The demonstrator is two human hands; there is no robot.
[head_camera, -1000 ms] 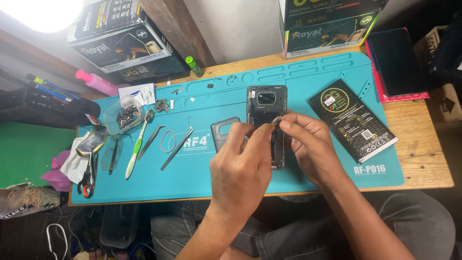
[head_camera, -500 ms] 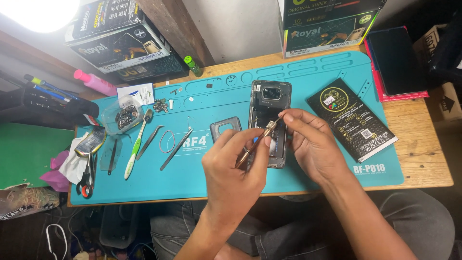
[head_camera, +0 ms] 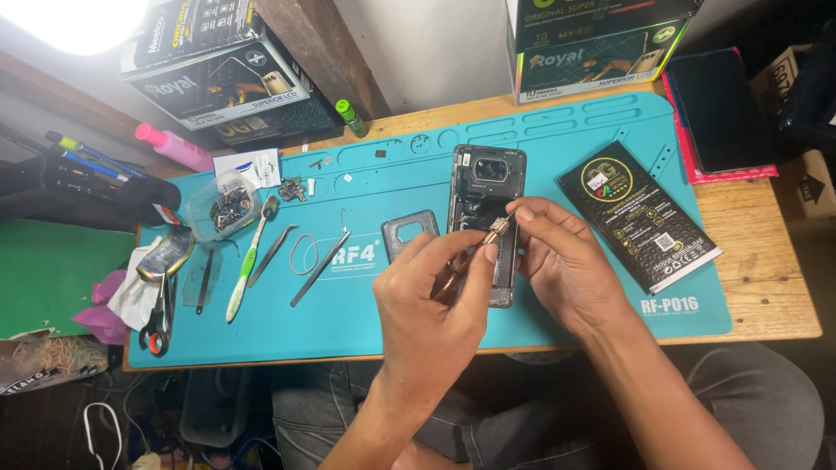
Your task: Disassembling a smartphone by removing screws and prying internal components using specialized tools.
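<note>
- Opened dark smartphone [head_camera: 482, 196], back cover off, lay on the teal rubber work mat [head_camera: 557, 139] on the wooden desk [head_camera: 766, 287].
- Left hand [head_camera: 431, 313] was closed around a slim brass-coloured screwdriver [head_camera: 477, 252] (tip near the phone's middle).
- Right hand [head_camera: 562, 261] pinched the screwdriver's upper end, fingers curled.
- Black flat packet [head_camera: 638, 215] lay just right.
</note>
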